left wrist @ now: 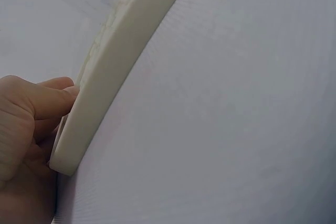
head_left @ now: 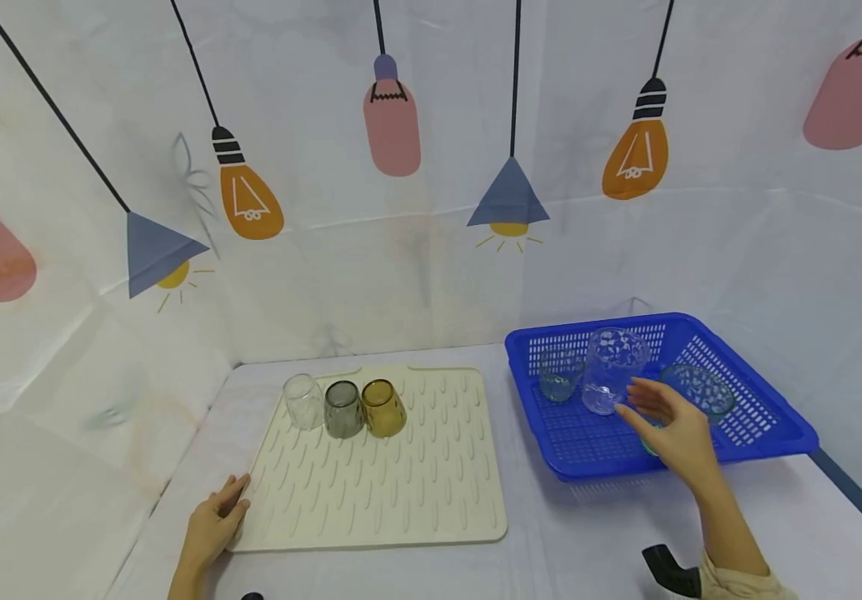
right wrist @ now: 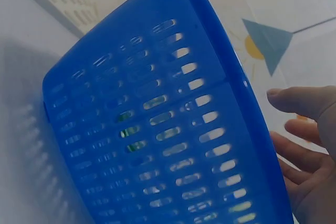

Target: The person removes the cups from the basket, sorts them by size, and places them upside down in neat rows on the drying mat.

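Note:
My left hand (head_left: 213, 521) rests at the near left edge of a cream ribbed draining mat (head_left: 371, 508), its thumb (left wrist: 65, 95) touching the rim in the left wrist view. At the mat's far left stand a clear glass (head_left: 303, 402), a grey glass (head_left: 344, 410) and an amber glass (head_left: 383, 408), all close together. Over the blue plastic basket (head_left: 577, 468), my right hand (head_left: 674, 429) hovers with thumb and fingers apart and nothing between them. Its fingertips overlap a tall clear patterned glass (head_left: 611, 367) in the head view. A green-rimmed item is partly hidden beneath this hand.
In the basket are also a small greenish glass (head_left: 560, 372) at the left and a greenish patterned glass dish (head_left: 701, 392) at the right. A black curved object (head_left: 671, 571) lies by the right sleeve. Behind the table hangs a lamp-print cloth (head_left: 431, 275).

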{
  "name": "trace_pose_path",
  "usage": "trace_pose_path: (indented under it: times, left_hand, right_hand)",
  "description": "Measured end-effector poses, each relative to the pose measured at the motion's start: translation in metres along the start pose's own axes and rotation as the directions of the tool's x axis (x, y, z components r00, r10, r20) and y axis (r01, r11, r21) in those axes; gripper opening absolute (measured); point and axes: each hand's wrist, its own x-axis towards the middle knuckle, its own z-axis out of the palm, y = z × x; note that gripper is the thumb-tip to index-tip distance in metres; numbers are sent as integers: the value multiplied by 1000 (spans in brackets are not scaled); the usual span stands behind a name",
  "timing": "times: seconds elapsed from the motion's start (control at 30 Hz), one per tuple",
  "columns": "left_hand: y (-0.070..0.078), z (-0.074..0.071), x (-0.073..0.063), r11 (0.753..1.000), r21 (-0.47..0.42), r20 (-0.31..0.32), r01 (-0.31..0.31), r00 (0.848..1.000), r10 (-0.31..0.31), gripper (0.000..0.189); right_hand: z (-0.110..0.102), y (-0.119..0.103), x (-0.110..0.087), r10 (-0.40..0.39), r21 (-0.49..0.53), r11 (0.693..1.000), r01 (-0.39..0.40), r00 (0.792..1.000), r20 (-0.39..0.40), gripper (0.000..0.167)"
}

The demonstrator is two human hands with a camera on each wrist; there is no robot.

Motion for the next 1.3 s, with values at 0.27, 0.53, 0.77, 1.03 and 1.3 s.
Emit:
trace_pose_path:
  times: [0.27,0.53,0.77,1.03,1.3]
  left_hand:
    - [0,0,1,1000,10,-10,-5,1000,5,39]
    - [3,-1,4,999,14,33,50,998,-50,41]
    - [3,-2,5,998,22,35,56,998,-56,42]
    - [2,0,3,999,10,20,45,999,-46,40]
    - [2,0,2,998,8,24,55,998,-56,42]
  right_hand:
    - [-14,-101,25,45,-31,999,-38,965,257,54]
    - [-14,-107,50,102,-104,993,-63,895,435,64]
    - [-5,-111,63,45,-106,994,10,860,508,66]
    - [9,-107,73,-2,-161,980,117,814,581,62]
    - [19,-95,83,14,-223,963,149,801,598,68]
